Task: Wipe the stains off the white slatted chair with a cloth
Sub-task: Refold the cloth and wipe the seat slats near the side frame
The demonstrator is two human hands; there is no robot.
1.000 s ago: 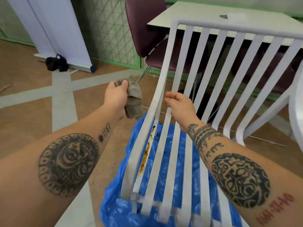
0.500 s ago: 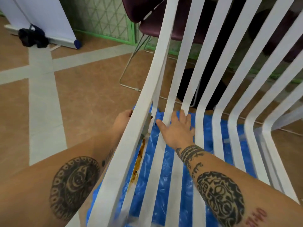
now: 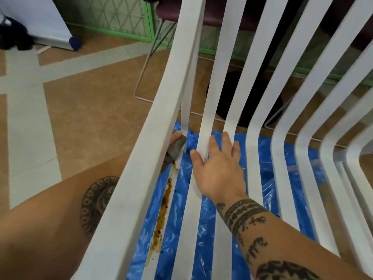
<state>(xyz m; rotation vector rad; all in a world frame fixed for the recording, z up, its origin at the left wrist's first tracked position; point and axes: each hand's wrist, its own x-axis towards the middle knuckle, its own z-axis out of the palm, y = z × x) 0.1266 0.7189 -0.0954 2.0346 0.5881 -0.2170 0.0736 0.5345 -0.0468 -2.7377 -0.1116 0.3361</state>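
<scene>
White slatted chair (image 3: 260, 98): smooth flat slats, rusty-brown stain (image 3: 164, 201) streak. Left hand (image 3: 175, 136) grips crumpled grey cloth (image 3: 175, 149); right hand (image 3: 220, 174) flat, fingers straight, on slats.

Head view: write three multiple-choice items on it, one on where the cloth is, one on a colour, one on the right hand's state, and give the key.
1. Where is the cloth?
A. On the floor.
B. At the upper end of the brown stain, in the left hand.
C. On the purple seat.

2. What colour is the plastic sheet under the white chair?
A. Green.
B. Black.
C. Blue.

3. How is the right hand?
A. Clenched in a fist.
B. Flat on the slats, fingers straight.
C. Pinching the cloth.

Key: 1 B, the cloth shows beside the chair's side rail, just above the stain. 2 C, blue shows between the slats. 3 B, its fingers lie spread over the slats and hold nothing.
</scene>
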